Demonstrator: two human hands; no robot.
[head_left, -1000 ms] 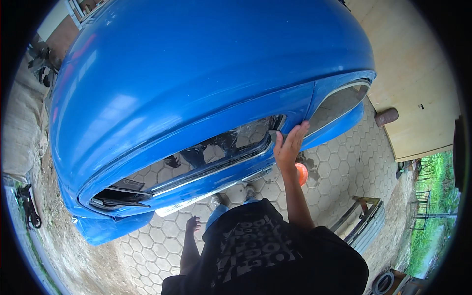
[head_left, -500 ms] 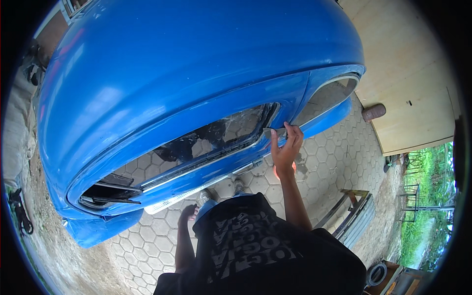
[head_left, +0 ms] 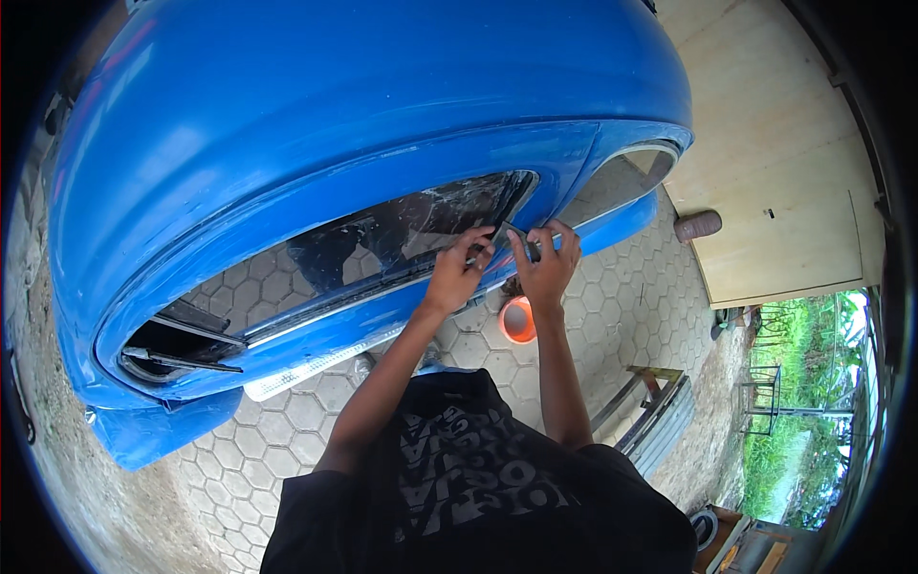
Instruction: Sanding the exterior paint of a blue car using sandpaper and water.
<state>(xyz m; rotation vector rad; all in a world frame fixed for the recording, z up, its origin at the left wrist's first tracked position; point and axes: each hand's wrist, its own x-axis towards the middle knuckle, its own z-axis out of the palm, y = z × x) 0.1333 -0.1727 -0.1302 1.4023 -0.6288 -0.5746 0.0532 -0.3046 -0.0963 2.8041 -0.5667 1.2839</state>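
My left hand (head_left: 457, 275) and my right hand (head_left: 550, 268) are raised close together in front of the blue car's door (head_left: 382, 196), near the rear edge of its side window (head_left: 382, 239). Between their fingertips is a small thin grey sheet (head_left: 507, 231), perhaps sandpaper; its surface is too small to make out. My right thumb and fingers pinch it. The bent fingers of my left hand meet its other side. Pale scuffs mark the blue paint around the window frame.
Below my hands an orange bucket (head_left: 517, 320) stands on the hexagonal pavers (head_left: 612, 306). A pale wooden panel (head_left: 775, 163) with a brown roll-like object (head_left: 698, 226) rises at the right. A low bench-like frame (head_left: 650, 411) is to my right.
My left hand has risen from beside my body to meet my right hand. My right hand has drawn the grey sheet back from the door pillar. The orange bucket shows more fully.
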